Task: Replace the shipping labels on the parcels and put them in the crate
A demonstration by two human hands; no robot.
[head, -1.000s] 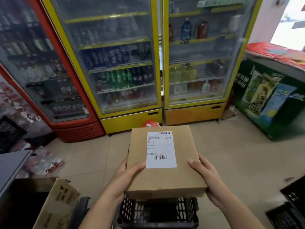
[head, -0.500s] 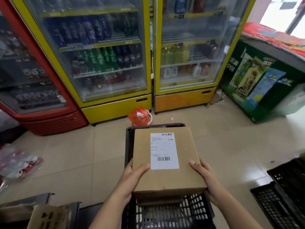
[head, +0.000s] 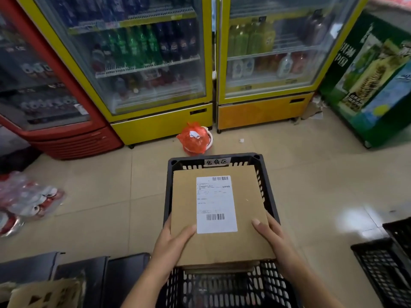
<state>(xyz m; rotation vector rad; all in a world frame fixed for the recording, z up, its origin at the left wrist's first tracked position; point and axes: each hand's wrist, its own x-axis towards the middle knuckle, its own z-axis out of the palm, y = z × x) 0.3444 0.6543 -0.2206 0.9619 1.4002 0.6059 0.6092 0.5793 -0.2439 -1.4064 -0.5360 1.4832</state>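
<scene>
At the lower left of the frame I see a flap of torn cardboard (head: pixel 44 293) and dark bins behind it; whether more parcels wait there I cannot tell. Moving toward the centre, my left hand (head: pixel 172 245) is wrapped around the near left corner of the parcel (head: pixel 249 221), thumb lying flat on top, fingers hidden beneath. The parcel, a flat brown box, sits in the lower centre of the frame directly over the black crate (head: pixel 219 290), and a white shipping label (head: pixel 216 204) lies flat and square on its top face, barcodes at both ends. I judge the relabelling of this one finished, since no second label shows on the face I can see. Under its near edge I can make out the edges of at least one more brown box already lying in the crate, so part of the job looks done. To the right, my right hand (head: pixel 272 237) grips the near right corner the same way, thumb on top. What is left for this parcel, as I read it, is to lower it onto the stack and let go. At the lower right edge stands another black crate (head: pixel 384 261); its contents are not visible.
</scene>
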